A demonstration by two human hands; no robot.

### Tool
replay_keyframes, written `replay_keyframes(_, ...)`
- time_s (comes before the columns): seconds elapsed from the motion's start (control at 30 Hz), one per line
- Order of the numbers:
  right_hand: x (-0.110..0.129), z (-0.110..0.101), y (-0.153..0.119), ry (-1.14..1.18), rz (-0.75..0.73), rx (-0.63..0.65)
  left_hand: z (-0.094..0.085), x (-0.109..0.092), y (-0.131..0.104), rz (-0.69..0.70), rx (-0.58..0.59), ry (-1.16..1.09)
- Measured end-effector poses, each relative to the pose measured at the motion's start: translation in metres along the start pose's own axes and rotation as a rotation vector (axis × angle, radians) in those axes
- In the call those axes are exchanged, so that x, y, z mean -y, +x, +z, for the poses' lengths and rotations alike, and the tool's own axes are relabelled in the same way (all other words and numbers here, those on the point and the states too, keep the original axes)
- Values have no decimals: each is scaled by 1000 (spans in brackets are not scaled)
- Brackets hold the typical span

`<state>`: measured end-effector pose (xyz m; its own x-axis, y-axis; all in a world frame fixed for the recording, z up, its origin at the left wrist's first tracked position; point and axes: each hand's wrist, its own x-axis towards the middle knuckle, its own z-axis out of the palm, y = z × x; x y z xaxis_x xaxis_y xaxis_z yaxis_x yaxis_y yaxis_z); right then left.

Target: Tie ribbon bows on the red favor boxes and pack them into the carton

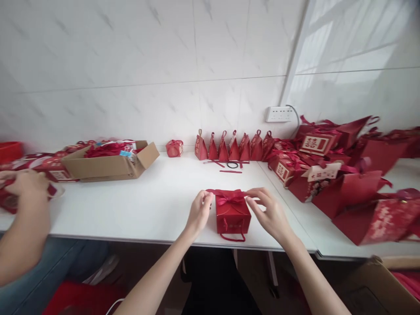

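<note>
A red gift box [233, 221] stands upright near the table's front edge, a cord handle hanging down its front. On its top lies a red ribbon [231, 197] tied in a bow. My left hand [199, 211] is at the box's left side, thumb and fingers pinched on one end of the ribbon. From the right, my right hand [267, 210] pinches the ribbon's other end beside the top edge of the box. Both ends stretch outward from the knot.
An open cardboard box [101, 168] of red ribbons stands left. Several triangular red boxes [223, 148] line the wall, with a black ring [232, 165] and ribbon scraps before them. Red packages [348, 188] crowd the right. A co-worker's hand [29, 183] handles a red package far left.
</note>
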<state>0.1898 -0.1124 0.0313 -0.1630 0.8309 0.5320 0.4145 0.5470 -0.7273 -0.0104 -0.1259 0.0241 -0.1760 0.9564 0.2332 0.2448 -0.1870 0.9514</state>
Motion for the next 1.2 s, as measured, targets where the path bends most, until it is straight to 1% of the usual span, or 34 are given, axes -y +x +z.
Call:
replay_keyframes(0.07, -13, 7, -5, 101, 141, -102, 4, 15, -2, 22, -123, -85)
replay_keyframes(0.1, -20, 10, -7, 156, 231, -139, 5, 21, -3, 17, -156, -109)
replay_keyframes(0.13, -26, 13, -9, 201, 324, -153, 7, 26, -4, 5, -165, -122)
replay_keyframes(0.2, -34, 17, -13, 243, 484, -101, 9, 31, -7, -27, -145, -129)
replay_keyframes(0.27, -35, 19, -14, 229, 552, -8, 10, 32, -8, -39, -133, -133)
replay_keyframes(0.33, -31, 19, -14, 200, 545, 50, 11, 32, -9, -53, -112, -125)
replay_keyframes(0.43, -26, 18, -13, 186, 518, 65, 12, 32, -9, -74, -59, -95)
replay_keyframes(0.53, -26, 19, -12, 169, 513, 78, 12, 32, -9, -67, -33, -59)
replay_keyframes(0.7, -32, 21, -14, 157, 462, 85, 12, 32, -8, -77, -24, -37)
replay_keyframes(0.83, -32, 21, -15, 188, 436, 78, 11, 33, -6, -90, -24, -30)
replay_keyframes(1.0, -30, 22, -16, 238, 413, 63, 9, 30, -7, -50, -71, -68)
replay_keyframes(1.07, -29, 21, -17, 262, 439, 13, 7, 24, -10, -24, -84, -76)
replay_keyframes(1.13, -24, 18, -19, 242, 451, -81, 6, 15, -12, -14, -81, -61)
replay_keyframes(1.2, -15, 14, -19, 186, 417, -153, 5, 5, -13, 0, -52, -15)
